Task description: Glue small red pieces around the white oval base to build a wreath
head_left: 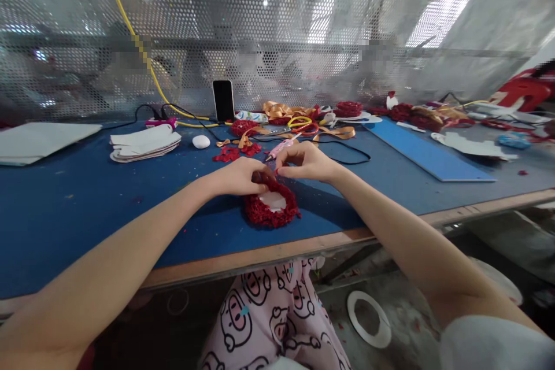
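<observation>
A ruffled dark red piece [271,217] with a white centre [274,201] lies near the front edge of the blue table. My left hand [243,176] has its fingers closed on the far left rim of this piece. At the rim's far side, my right hand [307,162] pinches a small bit of red material, its thumb and forefinger together. Just beyond my hands lies a pink glue gun [281,148], partly hidden by my right hand. Loose red scraps [226,154] are spread to the left of it.
Stacked white pieces [145,143] and a white mouse-like object [201,141] lie left. A phone [223,101] stands against the perforated screen. Orange-handled scissors [307,128], gold ribbon [280,110] and black cable [355,153] lie behind. A blue board [427,153] rests right.
</observation>
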`<state>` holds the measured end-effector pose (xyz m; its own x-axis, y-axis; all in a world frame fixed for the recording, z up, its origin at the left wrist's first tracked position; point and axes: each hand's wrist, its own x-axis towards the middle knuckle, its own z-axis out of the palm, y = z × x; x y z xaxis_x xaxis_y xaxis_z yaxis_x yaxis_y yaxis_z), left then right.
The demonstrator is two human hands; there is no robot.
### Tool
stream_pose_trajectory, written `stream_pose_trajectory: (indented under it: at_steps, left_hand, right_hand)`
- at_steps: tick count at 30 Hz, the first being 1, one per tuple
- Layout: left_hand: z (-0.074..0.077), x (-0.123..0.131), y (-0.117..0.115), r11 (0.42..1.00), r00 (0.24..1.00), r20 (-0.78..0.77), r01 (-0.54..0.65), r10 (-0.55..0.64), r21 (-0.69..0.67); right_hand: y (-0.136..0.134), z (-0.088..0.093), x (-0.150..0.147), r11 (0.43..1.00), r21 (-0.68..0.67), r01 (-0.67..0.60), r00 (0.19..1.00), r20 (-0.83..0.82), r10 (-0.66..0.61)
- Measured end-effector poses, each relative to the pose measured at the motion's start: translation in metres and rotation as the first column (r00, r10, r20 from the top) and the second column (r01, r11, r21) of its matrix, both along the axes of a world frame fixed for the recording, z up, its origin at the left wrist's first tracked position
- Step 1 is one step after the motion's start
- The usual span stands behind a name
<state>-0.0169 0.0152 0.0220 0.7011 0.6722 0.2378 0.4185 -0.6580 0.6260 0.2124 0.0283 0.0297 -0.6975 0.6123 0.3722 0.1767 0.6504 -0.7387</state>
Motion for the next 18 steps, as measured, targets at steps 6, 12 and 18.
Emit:
stream_pose_trajectory:
  at_steps: [6,12,18]
  left_hand:
    - [0.0035,0.0001,0.0,0.999,0.996,-0.079,-0.039,0.038,-0.014]
    - [0.0001,0.0005,0.0005,0.994,0.996,-0.045,-0.085,0.082,-0.069]
    - [0.0014,0.0013,-0.0002,0.99,0.989,-0.115,-0.105,0.094,-0.095]
  right_hand:
    - [-0.0058,0.0037,0.0013,0.996,0.094,0.0,0.977,0.212,-0.02]
    - [-0.008,0.0048,0.0001,0.987,0.16,-0.034,0.934,0.357,-0.026]
    - [-0.0097,0.004,-0.0022,0.971,0.238,-0.037,0.898,0.434,-0.072]
